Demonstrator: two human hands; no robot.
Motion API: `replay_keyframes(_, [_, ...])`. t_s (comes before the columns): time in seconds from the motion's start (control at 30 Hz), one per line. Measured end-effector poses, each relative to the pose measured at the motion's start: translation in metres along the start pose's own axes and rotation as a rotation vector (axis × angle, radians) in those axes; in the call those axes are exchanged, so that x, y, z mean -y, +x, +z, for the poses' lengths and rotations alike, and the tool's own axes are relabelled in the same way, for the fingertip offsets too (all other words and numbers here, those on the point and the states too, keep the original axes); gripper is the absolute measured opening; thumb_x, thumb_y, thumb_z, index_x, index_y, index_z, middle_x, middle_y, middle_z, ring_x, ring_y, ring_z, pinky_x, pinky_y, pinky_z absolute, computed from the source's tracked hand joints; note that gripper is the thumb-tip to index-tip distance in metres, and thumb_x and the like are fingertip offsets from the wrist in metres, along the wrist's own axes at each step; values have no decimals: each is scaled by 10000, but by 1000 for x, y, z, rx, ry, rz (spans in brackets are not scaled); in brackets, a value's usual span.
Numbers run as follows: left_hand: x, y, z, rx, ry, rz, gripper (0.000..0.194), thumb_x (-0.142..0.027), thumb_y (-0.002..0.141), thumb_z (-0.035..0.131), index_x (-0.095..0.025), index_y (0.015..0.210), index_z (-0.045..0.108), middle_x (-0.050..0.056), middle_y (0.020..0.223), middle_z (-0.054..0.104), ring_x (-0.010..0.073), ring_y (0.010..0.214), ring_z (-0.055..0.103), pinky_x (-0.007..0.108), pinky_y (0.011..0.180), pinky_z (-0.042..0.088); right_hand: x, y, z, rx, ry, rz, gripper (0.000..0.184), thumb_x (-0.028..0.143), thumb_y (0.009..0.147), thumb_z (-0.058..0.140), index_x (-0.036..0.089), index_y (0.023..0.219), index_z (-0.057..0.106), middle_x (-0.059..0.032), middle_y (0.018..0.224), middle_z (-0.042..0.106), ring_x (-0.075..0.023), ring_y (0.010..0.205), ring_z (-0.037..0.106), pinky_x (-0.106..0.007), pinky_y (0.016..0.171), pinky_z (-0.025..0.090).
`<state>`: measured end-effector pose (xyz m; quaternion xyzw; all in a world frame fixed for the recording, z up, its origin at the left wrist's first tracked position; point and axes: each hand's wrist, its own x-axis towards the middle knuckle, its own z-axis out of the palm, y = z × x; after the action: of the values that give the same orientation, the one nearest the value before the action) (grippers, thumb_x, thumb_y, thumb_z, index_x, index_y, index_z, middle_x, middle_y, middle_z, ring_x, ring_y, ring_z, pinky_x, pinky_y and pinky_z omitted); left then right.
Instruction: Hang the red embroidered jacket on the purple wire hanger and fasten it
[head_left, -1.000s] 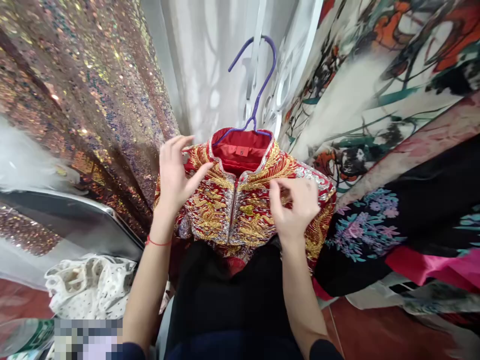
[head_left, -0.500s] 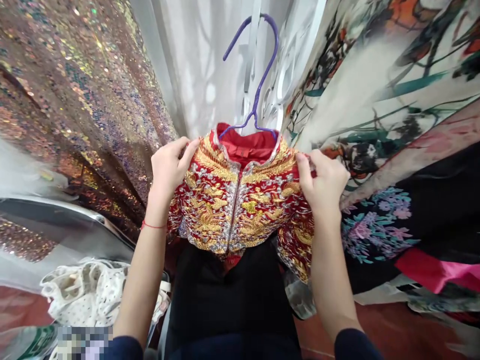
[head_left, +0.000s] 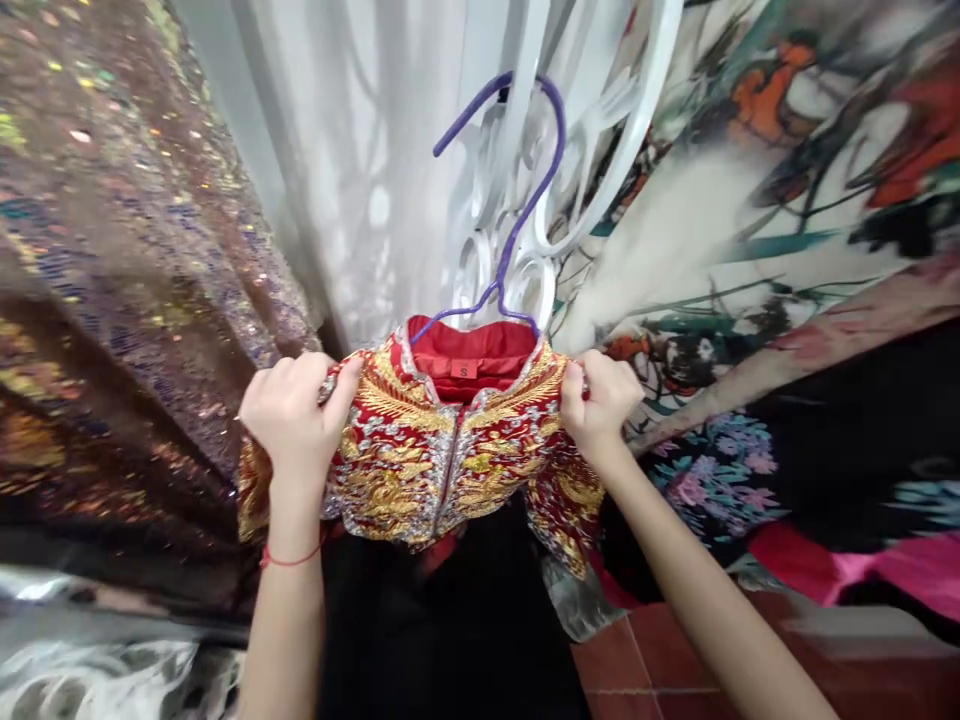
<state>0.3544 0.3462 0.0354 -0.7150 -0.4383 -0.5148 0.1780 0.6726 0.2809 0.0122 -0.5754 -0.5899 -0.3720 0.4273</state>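
Observation:
A red jacket [head_left: 442, 465] thick with gold and silver embroidery hangs on a purple hanger [head_left: 517, 205]. The hanger's hook sits over a white scrolled metal rack [head_left: 600, 150]. My left hand [head_left: 292, 420] is closed on the jacket's left shoulder. My right hand [head_left: 600, 405] pinches its right shoulder. Inside the collar, a red lining with a small size tag [head_left: 463, 370] shows. Black cloth [head_left: 442, 630] hangs below the jacket's hem.
A sequinned, iridescent fabric [head_left: 112, 280] fills the left side. White sheer curtain [head_left: 360, 170] hangs behind the rack. Painted floral fabrics [head_left: 765, 180] and a black flowered garment with a pink edge [head_left: 810, 480] hang at the right. Red floor tiles [head_left: 675, 660] show below.
Both hands moved from the jacket's chest out to its shoulders and gripped them. The jacket and hanger now sit farther from me, with the hook over the white rack.

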Motion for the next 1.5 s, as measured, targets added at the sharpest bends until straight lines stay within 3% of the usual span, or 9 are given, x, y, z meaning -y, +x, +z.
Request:
replay_keyframes(0.23, [16, 7, 5, -17, -55, 8, 465, -483, 945, 531, -219, 591, 387, -14, 531, 373, 166, 554, 330, 348, 613, 173, 14, -7, 21, 62, -99, 52, 353, 280, 958, 260, 233, 629, 379, 2, 584, 387, -166, 564, 337, -340, 633, 244])
replay_keyframes(0.5, [19, 10, 3, 35, -92, 47, 442, -454, 958, 549, -221, 615, 394, -3, 561, 431, 174, 581, 362, 354, 631, 199, 21, -11, 16, 162, -208, 138, 326, 305, 922, 261, 234, 641, 411, -20, 598, 424, -181, 586, 349, -345, 646, 257])
replay_keyframes(0.7, [19, 7, 3, 14, -58, 94, 408, -430, 967, 550, -224, 637, 427, 1, 572, 470, 178, 595, 388, 349, 637, 246, 21, -11, 15, 77, -232, 95, 345, 303, 930, 245, 240, 627, 396, -24, 584, 431, -185, 578, 359, -345, 635, 257])
replay_keyframes(0.93, [18, 4, 1, 25, -91, 75, 398, -442, 977, 526, -223, 656, 440, 11, 600, 513, 182, 616, 412, 352, 644, 245, 42, -24, -7, -85, -174, 157, 278, 283, 943, 365, 214, 728, 527, -39, 641, 537, -192, 632, 431, -342, 672, 278])
replay_keyframes(1.2, [5, -4, -2, 73, -50, -12, 409, -481, 978, 481, -228, 657, 463, 22, 610, 528, 189, 624, 426, 356, 657, 258, 19, -22, -17, -22, -74, 33, 195, 256, 936, 426, 206, 810, 566, -37, 670, 566, -191, 633, 446, -345, 678, 302])
replay_keyframes(1.5, [-10, -10, -5, 84, 7, -137, 427, -500, 967, 465, -233, 634, 464, 27, 602, 536, 198, 639, 451, 359, 683, 289, 7, -13, -25, 63, 22, 19, 181, 245, 941, 436, 206, 835, 578, -38, 687, 589, -192, 644, 481, -341, 693, 328])
